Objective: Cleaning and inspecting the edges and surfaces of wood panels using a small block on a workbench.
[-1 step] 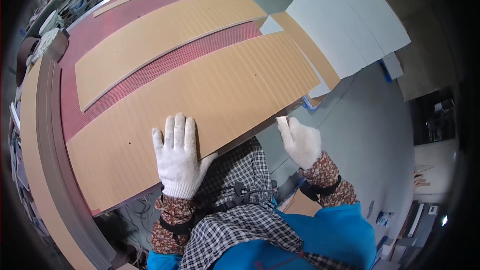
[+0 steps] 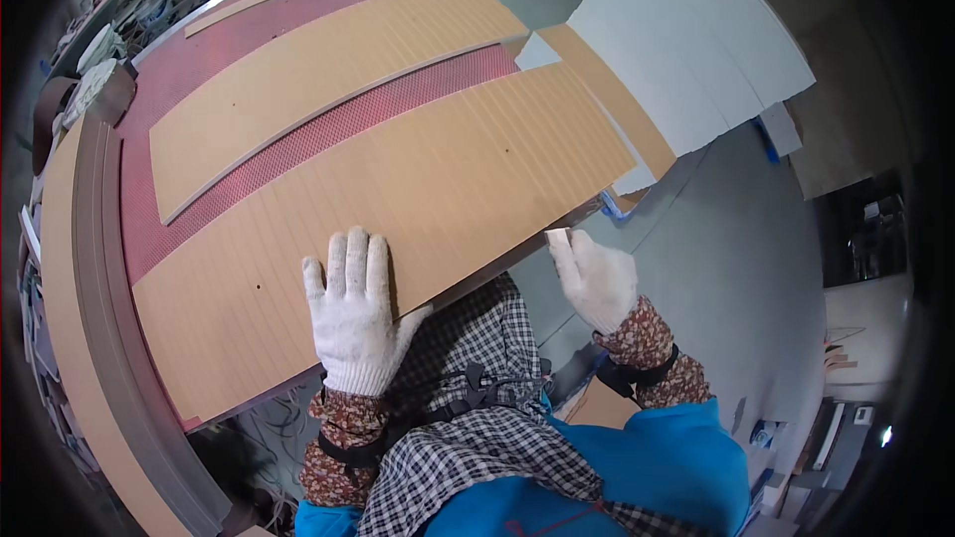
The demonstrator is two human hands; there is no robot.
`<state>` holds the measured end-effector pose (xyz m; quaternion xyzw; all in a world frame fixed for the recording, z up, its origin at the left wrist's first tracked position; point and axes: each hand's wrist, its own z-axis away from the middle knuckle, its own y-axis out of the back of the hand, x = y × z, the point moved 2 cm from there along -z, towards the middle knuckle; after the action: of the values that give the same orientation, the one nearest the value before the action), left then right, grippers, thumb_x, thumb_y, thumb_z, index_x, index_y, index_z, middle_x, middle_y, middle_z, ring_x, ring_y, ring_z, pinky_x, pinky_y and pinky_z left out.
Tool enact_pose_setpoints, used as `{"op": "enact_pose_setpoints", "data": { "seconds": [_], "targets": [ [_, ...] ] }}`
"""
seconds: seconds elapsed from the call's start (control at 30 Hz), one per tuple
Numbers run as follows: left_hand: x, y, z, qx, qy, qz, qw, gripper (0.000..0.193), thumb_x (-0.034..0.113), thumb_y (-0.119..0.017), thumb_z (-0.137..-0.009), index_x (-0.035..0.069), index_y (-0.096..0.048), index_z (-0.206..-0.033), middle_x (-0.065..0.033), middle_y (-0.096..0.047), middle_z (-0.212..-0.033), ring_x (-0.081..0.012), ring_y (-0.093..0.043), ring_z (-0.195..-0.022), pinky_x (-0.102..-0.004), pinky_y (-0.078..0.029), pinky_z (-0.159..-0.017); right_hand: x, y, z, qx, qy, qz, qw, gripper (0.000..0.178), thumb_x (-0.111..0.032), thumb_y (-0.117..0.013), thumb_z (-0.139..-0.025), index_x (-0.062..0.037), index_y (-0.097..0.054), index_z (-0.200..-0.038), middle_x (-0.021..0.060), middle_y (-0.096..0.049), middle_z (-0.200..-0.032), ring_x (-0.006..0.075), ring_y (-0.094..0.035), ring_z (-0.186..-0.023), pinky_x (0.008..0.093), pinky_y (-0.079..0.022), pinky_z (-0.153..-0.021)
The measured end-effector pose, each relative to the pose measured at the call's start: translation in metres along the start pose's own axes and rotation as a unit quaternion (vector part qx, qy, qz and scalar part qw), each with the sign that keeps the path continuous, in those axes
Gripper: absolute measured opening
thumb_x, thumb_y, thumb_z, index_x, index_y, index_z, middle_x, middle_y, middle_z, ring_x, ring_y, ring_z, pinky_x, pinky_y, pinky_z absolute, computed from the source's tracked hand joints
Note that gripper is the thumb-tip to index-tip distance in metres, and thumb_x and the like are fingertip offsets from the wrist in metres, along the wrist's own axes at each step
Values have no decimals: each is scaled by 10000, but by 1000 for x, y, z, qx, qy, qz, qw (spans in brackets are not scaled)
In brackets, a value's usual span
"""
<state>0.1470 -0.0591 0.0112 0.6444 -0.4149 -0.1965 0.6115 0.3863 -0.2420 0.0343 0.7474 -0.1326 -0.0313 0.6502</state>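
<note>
- the near wood-grain board (image 2: 468,174) lies flat on the red mesh-patterned tabletop (image 2: 398,97), ahead of the person, its front edge running between the two hands.
- the left hand (image 2: 355,323), in a white knitted glove, is spread flat, palm down, on that board near its front edge; fingers point away from the body, the thumb stands out to the right, and nothing is gripped.
- the right hand (image 2: 600,283), gloved alike, is just off the front edge, right of the left hand; its fingers are curled in, closed on a small pale block (image 2: 559,238) at the fingertips.
- the block sits right beside the board's front edge; whether it touches cannot be told.
- a second wood-grain board (image 2: 328,85) lies beyond the near one, apart from both hands, a strip of red mesh showing between the boards.
- farther off, a narrow tan strip (image 2: 254,5) rests on the red surface.
</note>
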Motion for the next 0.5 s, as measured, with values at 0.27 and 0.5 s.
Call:
{"op": "enact_pose_setpoints", "data": {
  "seconds": [0.27,0.5],
  "targets": [
    [3,2,0,-3,-2,3,1000,1022,462,-911,-739,13,-473,-1546,-208,-479,-1605,-406,-386,-1537,-609,-234,-1280,11,-10,-1,-20,-8,29,999,416,-126,-632,-1008,-28,-613,-1411,106,-614,-841,259,-684,-624,409,-526,-472],
    [3,3,0,-8,1,-1,1000,1037,456,-922,-718,11,-475,-1541,-208,-475,-1605,-411,-382,-1537,-608,-234,-1278,13,-2,-9,-65,-29,-9,997,400,-135,-614,-1012,-32,-618,-1398,115,-630,-873,263,-701,-647,411,-542,-498]
  ]
}}
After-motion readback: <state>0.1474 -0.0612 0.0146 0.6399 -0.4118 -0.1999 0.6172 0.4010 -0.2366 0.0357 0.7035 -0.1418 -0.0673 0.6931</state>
